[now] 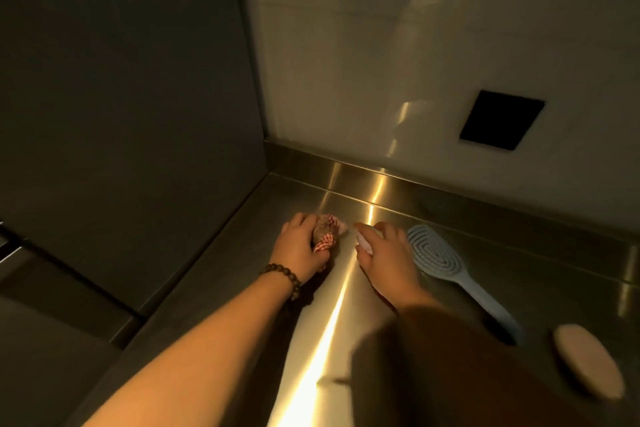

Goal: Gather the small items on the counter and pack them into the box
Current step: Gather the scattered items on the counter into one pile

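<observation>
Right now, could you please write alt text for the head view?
On a steel counter, the left hand grips a small bundle with red-and-white striped fabric, while the right hand holds a pale pink item. A light blue hairbrush and a pink oval object lie to the right.

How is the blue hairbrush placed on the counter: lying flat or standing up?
Lying flat. The blue hairbrush rests on the steel counter, its ridged face up and handle pointing toward the camera, beside the right hand.

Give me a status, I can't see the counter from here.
Left hand grips striped fabric bundle. Right hand holds small pale item. Blue hairbrush, pink oval remain on counter. Box not in view.
</observation>
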